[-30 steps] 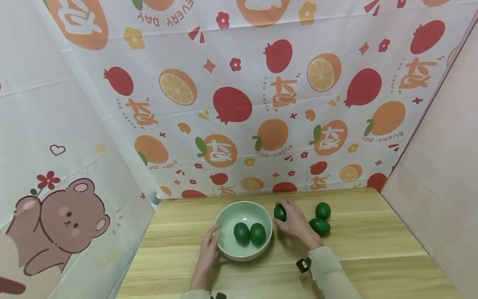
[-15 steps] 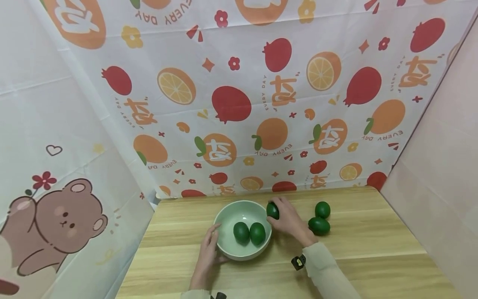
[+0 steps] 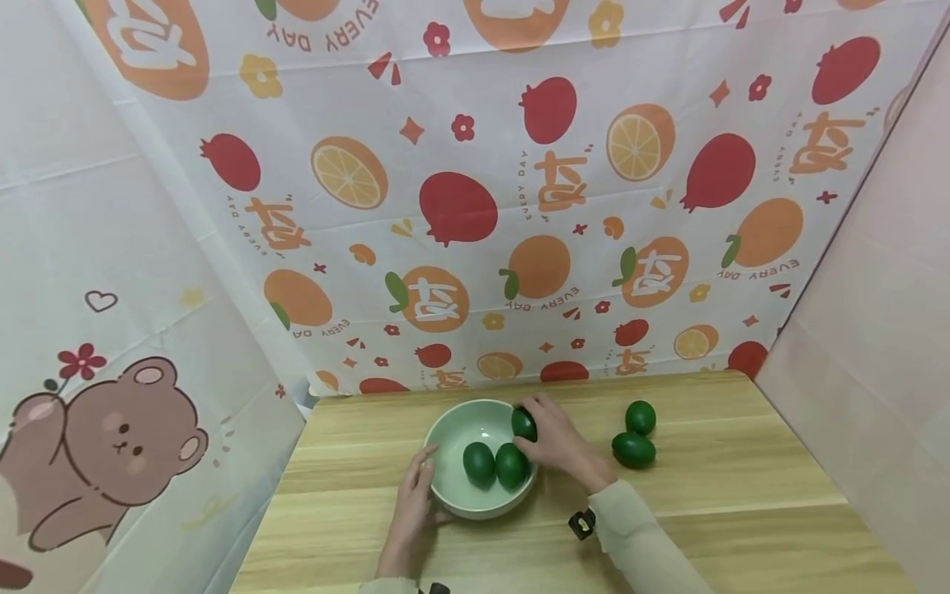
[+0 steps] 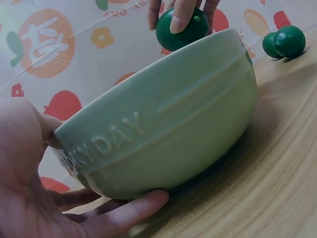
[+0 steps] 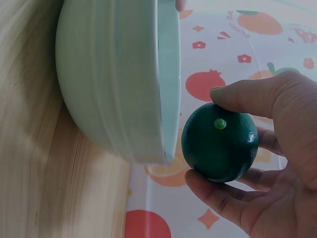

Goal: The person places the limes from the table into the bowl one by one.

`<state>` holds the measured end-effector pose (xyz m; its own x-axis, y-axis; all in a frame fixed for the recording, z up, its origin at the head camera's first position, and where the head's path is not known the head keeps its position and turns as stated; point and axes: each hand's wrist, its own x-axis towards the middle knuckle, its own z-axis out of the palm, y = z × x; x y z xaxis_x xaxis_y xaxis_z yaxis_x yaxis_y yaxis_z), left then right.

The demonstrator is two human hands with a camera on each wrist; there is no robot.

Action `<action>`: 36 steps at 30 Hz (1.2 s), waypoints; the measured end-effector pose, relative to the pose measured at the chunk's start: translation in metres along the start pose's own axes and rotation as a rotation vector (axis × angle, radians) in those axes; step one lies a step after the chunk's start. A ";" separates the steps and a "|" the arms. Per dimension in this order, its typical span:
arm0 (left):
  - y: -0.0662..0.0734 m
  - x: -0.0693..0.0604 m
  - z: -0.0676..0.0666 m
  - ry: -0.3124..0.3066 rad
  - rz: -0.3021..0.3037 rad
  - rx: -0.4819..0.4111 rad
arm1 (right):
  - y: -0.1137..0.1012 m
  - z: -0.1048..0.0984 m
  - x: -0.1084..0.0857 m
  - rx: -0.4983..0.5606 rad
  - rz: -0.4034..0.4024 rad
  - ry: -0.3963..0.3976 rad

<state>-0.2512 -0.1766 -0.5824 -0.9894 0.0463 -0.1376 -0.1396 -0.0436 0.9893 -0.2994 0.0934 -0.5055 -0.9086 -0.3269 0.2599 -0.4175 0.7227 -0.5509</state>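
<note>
Since the earlier head frames, the right hand (image 3: 558,437) has moved left with its lime (image 5: 220,144), from beside the bowl (image 4: 178,134) to above the bowl's right rim, while the bowl and the other limes stay where they were. That hand pinches the lime between thumb and fingers, and the right wrist view shows a small light green nub on the fruit and a gap between it and the rim. Below the pinched fruit, on the bowl's floor, sit two more: a left inner lime (image 3: 479,464) and a right inner lime (image 3: 511,466), side by side and touching. At the bowl's left side, the left hand (image 3: 413,495) grips it, digits bent around from the rim to the lower wall, one fingertip reaching under the curve. Raised letters reading "DAY" show on the pale green wall. The bowl stands on the wooden worktop (image 3: 727,487), near its far edge and somewhat closer to the left edge than the right. Right of the bowl, well apart from it, an upper loose lime (image 3: 641,417) and a lower loose lime (image 3: 634,450) touch each other, the upper one closer to the far edge. Black wrist devices (image 3: 582,523) are worn by the pale sleeves (image 3: 646,536). Behind the far edge hangs a fruit-print cloth (image 3: 458,208); beyond the left edge, another bears a brown bear (image 3: 126,441).
</note>
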 end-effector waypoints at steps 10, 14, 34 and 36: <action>0.000 0.004 0.000 -0.008 0.010 0.018 | -0.008 0.010 0.002 -0.006 -0.055 -0.041; -0.002 0.003 0.000 -0.010 0.009 0.015 | -0.010 0.014 0.000 -0.016 -0.068 -0.069; -0.001 0.000 -0.002 -0.020 0.012 0.019 | -0.026 0.029 -0.005 -0.111 -0.140 -0.122; -0.001 0.001 -0.002 -0.020 0.013 0.018 | -0.026 0.030 -0.006 -0.120 -0.153 -0.118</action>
<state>-0.2518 -0.1786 -0.5835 -0.9902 0.0655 -0.1237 -0.1256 -0.0262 0.9917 -0.2836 0.0578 -0.5163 -0.8326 -0.5016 0.2348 -0.5527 0.7242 -0.4125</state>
